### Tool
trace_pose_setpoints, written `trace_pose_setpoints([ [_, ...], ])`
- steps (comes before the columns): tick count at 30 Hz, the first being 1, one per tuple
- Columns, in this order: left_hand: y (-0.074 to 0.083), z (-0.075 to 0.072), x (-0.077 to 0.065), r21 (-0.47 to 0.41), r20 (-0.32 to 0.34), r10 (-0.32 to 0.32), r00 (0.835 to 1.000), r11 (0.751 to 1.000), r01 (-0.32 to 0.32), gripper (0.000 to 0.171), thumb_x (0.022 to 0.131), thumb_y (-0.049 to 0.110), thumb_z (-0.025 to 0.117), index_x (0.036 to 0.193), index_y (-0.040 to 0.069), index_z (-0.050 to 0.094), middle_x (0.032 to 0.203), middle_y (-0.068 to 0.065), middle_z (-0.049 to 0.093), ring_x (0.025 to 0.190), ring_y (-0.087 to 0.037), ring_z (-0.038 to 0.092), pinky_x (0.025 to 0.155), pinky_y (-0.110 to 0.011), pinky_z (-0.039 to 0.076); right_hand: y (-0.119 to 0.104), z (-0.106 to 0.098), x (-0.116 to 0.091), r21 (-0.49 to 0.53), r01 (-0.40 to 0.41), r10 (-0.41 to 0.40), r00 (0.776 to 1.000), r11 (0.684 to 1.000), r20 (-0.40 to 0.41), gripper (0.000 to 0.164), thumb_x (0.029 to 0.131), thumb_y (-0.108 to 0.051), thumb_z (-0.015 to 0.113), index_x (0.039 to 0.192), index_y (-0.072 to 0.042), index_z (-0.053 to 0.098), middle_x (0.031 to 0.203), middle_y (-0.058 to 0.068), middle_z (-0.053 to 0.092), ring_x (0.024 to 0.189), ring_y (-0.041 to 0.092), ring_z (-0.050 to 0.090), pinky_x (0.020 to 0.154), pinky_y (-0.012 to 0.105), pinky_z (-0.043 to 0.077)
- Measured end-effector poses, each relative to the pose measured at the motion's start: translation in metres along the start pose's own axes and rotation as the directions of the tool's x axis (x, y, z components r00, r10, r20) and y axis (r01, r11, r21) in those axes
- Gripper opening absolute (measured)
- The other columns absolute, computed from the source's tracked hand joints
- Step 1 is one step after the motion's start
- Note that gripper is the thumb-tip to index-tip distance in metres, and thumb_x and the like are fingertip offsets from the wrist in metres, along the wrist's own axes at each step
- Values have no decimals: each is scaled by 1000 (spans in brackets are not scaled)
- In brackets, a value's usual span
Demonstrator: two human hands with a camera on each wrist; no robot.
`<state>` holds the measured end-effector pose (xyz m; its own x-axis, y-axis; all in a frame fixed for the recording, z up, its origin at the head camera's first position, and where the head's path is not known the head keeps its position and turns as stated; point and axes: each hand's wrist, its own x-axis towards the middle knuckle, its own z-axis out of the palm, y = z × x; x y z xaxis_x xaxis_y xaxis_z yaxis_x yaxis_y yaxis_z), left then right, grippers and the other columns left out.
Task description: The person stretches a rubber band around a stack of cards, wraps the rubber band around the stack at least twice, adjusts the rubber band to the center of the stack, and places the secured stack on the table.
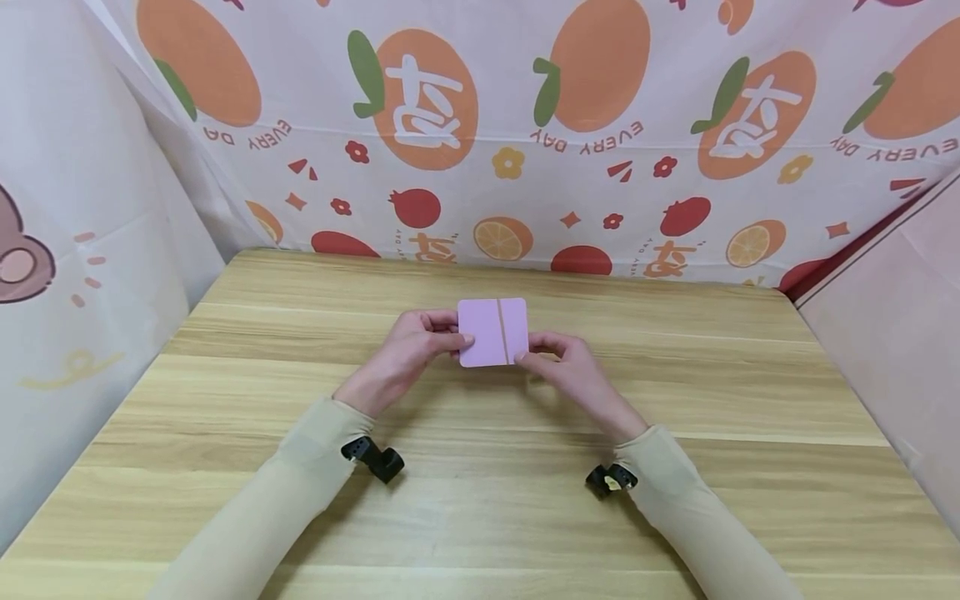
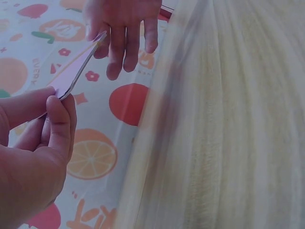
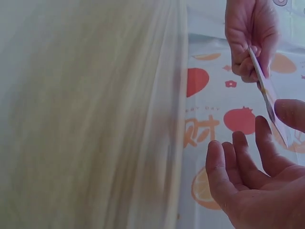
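A thin lilac square booklet (image 1: 480, 333) with rounded corners and a tan band running down its right part is held up over the table, between both hands. My left hand (image 1: 401, 354) pinches its left edge, thumb on the face and curled fingers behind, as the left wrist view also shows. At the lower right corner, my right hand (image 1: 573, 371) has its thumb on the face near the band and its index finger behind. The other right fingers (image 3: 242, 150) are spread loosely away from the booklet in the right wrist view. Edge-on, the booklet (image 2: 76, 71) looks slim and closed.
Below the hands lies a wood-grain table (image 1: 480, 517). A white cloth (image 1: 517, 192) printed with fruit hangs along its far edge, with more pale cloth (image 1: 97, 250) at the left. Black wrist cameras (image 1: 375, 460) sit on both beige sleeves (image 1: 292, 475).
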<state>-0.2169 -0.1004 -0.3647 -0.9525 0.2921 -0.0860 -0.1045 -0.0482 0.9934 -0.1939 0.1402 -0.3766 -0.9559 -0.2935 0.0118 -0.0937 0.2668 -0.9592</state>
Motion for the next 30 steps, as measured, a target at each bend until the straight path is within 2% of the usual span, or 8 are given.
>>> trace_pose_setpoints([
  [9, 2, 2, -1, -16, -11, -4, 1000, 1000, 4, 25, 87, -3, 67, 111, -11, 63, 83, -4, 67, 73, -12, 58, 73, -28, 48, 0, 6, -2, 34, -56, 56, 998, 998, 12, 26, 91, -21, 70, 107, -1, 71, 100, 6, 69, 96, 19, 58, 89, 35, 47],
  [13, 5, 5, -2, -47, -42, -9, 999, 999, 7, 29, 87, -3, 68, 114, -12, 62, 83, -3, 67, 71, -11, 59, 71, -27, 49, -1, 8, -2, 81, -82, 82, 997, 993, -3, 26, 90, -17, 69, 107, 2, 71, 101, 14, 70, 92, 17, 60, 87, 34, 49],
  [17, 7, 7, -3, -73, -79, -20, 997, 997, 14, 32, 86, -3, 71, 115, -11, 63, 85, -6, 69, 72, -12, 62, 71, -28, 50, -1, 8, -2, 100, -110, 111, 994, 989, -5, 26, 90, -17, 70, 108, 2, 71, 100, 16, 69, 88, 18, 59, 87, 39, 50],
  [22, 5, 12, -5, -80, -120, -20, 993, 997, 10, 32, 85, -3, 72, 115, -10, 64, 88, -7, 69, 77, -13, 63, 72, -27, 51, 2, 10, -2, 118, -96, 98, 995, 988, -13, 27, 89, -18, 71, 107, 2, 72, 100, 20, 69, 86, 22, 60, 86, 44, 50],
  [30, 1, 18, -6, -89, -123, -2, 992, 996, -9, 33, 84, -4, 72, 115, -12, 64, 87, -8, 69, 76, -13, 63, 69, -26, 52, 5, 21, -6, 128, -124, 133, 989, 984, -63, 25, 87, -21, 75, 97, 2, 73, 89, 19, 69, 84, 26, 61, 80, 36, 51],
])
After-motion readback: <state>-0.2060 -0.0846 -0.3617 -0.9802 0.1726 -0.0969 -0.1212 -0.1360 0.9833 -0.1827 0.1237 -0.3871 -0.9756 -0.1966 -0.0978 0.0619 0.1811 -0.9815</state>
